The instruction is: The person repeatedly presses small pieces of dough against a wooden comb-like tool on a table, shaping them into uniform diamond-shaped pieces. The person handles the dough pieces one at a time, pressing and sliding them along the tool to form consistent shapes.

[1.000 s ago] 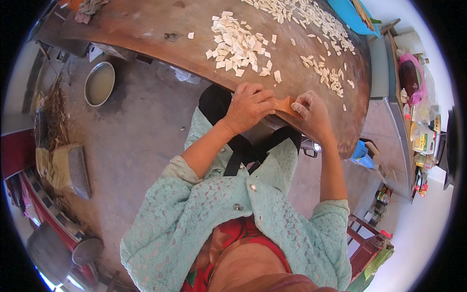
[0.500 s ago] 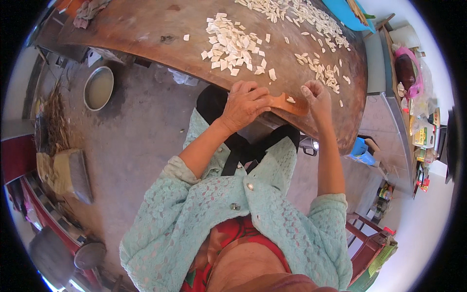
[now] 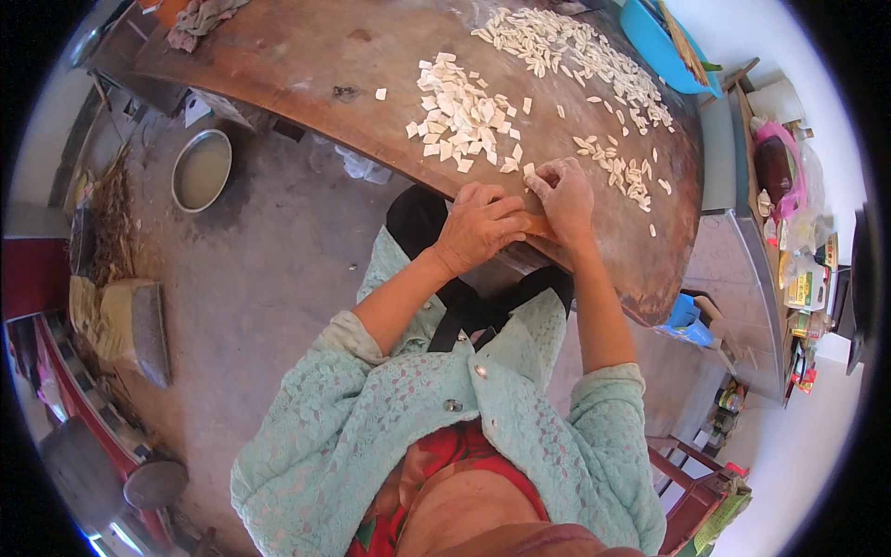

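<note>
My left hand [image 3: 481, 227] is closed round the handle end of an orange-brown wooden comb [image 3: 538, 226] at the table's near edge. My right hand [image 3: 566, 197] reaches over the comb and hides most of it. Its thumb and fingers pinch a small pale dough piece [image 3: 529, 172] on the tabletop. Just beyond lies a heap of flat, floury dough squares [image 3: 459, 111]. To the right of my right hand is a small group of curled dough pieces [image 3: 622, 172], and a larger spread of curled pieces [image 3: 575, 46] lies farther back.
The brown wooden table [image 3: 306, 56] has its near edge at my lap. A blue basin [image 3: 654, 42] stands at its far right, a crumpled cloth [image 3: 200, 20] at its far left. On the floor are a metal basin [image 3: 201, 172] and a straw pile [image 3: 111, 223]. Shelves with bags [image 3: 794, 176] line the right.
My right hand has moved left from beside the comb's end to the edge of the dough squares. The curled piece on the comb no longer shows. The view has shifted slightly.
</note>
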A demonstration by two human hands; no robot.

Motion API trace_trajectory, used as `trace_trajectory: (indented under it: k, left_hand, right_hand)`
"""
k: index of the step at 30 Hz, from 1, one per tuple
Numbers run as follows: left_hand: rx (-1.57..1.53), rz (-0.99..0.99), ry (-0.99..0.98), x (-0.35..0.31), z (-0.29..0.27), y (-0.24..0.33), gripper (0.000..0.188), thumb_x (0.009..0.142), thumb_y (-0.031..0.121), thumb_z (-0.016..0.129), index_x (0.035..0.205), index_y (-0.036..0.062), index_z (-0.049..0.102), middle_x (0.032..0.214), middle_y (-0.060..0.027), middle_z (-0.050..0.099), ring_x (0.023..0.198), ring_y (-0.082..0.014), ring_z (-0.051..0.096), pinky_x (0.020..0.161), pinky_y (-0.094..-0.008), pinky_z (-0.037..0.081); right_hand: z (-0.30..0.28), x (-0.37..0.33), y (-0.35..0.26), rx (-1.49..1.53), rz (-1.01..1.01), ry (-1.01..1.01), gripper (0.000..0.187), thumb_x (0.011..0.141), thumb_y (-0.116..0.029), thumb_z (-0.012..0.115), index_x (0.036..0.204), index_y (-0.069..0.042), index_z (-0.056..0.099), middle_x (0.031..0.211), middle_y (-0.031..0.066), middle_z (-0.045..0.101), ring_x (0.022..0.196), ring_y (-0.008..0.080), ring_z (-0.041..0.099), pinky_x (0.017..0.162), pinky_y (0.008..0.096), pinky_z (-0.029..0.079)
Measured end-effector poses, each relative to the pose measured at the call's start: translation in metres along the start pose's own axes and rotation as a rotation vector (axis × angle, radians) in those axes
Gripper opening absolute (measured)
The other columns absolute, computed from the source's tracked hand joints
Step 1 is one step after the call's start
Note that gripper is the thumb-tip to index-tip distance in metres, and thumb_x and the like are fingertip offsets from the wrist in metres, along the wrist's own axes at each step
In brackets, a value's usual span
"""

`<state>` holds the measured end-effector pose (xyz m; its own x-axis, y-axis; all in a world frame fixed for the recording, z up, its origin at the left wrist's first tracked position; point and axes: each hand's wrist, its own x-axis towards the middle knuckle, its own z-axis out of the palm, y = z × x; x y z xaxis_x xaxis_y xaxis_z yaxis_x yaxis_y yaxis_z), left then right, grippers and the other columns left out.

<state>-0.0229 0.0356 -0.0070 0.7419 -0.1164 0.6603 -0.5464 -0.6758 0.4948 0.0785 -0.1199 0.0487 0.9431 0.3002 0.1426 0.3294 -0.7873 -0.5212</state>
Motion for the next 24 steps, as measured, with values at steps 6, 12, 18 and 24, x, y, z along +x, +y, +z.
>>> trace_trajectory:
  k: [6, 12, 18, 24]
  left_hand:
    - [-0.012, -0.011, 0.005, -0.001, 0.001, 0.0, 0.028, 0.075, 0.027, 0.079, 0.102, 0.0189, 0.073, 0.115, 0.006, 0.064, 0.11, -0.0224, 0.054, 0.095, -0.0436, 0.04]
    - [0.003, -0.017, 0.011, 0.0, 0.002, 0.002, 0.029, 0.074, 0.028, 0.08, 0.1, 0.0202, 0.074, 0.114, 0.0073, 0.065, 0.108, -0.0219, 0.055, 0.096, -0.0435, 0.04]
    - [0.005, -0.04, -0.005, -0.001, 0.001, 0.002, 0.027, 0.073, 0.03, 0.08, 0.099, 0.0219, 0.075, 0.114, 0.0078, 0.065, 0.107, -0.0218, 0.055, 0.096, -0.0433, 0.04]
    - [0.024, -0.035, -0.008, -0.001, 0.0, 0.002, 0.027, 0.075, 0.031, 0.079, 0.099, 0.0212, 0.075, 0.114, 0.0074, 0.065, 0.107, -0.022, 0.055, 0.095, -0.0433, 0.04]
  right_hand:
    - [-0.032, -0.012, 0.016, 0.293, 0.149, -0.13, 0.016, 0.084, -0.014, 0.079, 0.087, -0.003, 0.068, 0.074, 0.0015, 0.065, 0.068, 0.0101, 0.058, 0.065, 0.0276, 0.049]
    - [-0.054, -0.037, 0.042, 0.333, 0.14, -0.24, 0.016, 0.084, -0.015, 0.079, 0.088, -0.004, 0.067, 0.073, 0.0011, 0.063, 0.067, 0.0091, 0.056, 0.064, 0.0264, 0.047]
    - [-0.06, -0.045, 0.025, -0.014, 0.191, -0.237, 0.029, 0.078, -0.027, 0.084, 0.082, -0.007, 0.064, 0.069, 0.0049, 0.06, 0.066, 0.0168, 0.057, 0.062, 0.0348, 0.046]
    - [-0.059, -0.015, 0.054, -0.141, 0.277, -0.25, 0.051, 0.064, -0.043, 0.092, 0.075, -0.008, 0.056, 0.067, 0.0026, 0.057, 0.065, 0.0188, 0.056, 0.061, 0.037, 0.044]
